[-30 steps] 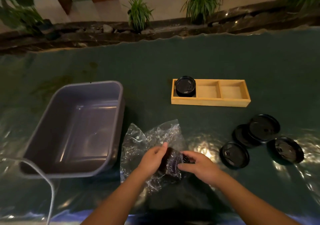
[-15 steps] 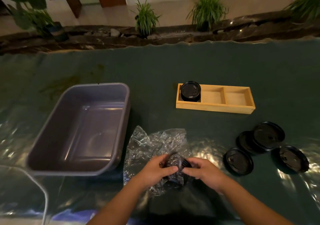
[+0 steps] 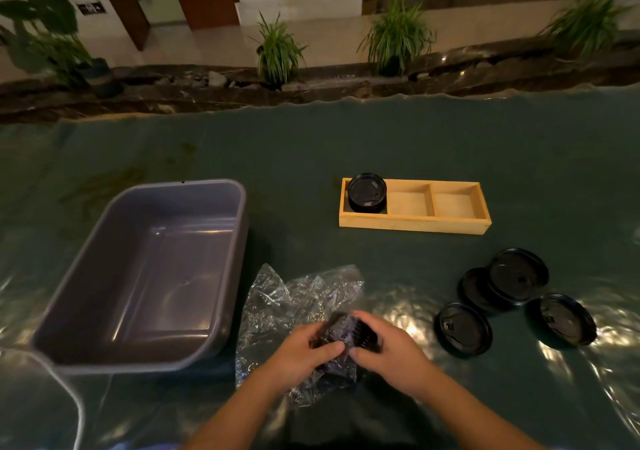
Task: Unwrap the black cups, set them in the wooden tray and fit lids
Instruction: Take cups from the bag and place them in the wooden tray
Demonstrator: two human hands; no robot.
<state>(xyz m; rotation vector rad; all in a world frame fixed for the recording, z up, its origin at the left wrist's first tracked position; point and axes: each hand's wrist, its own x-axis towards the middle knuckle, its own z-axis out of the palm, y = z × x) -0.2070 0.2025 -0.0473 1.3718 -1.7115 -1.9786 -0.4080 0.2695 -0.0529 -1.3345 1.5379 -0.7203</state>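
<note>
Near the front edge, a crinkled clear plastic wrapper holds black cups. My left hand and my right hand both pinch the wrapped cups from either side. How many cups are inside is hidden by the plastic. Further back stands a wooden tray with three compartments. A lidded black cup fills its left one; the other two hold nothing. Several loose black lids lie on the table to the right of my hands.
A grey plastic tub stands at the left, with nothing in it. A white cable curves at the bottom left. A shiny dark green sheet covers the table. Potted plants line the far ledge.
My hands have closed in together on the wrapped cups, thumbs meeting at the plastic. The view has tilted a little; nothing else on the table has moved.
</note>
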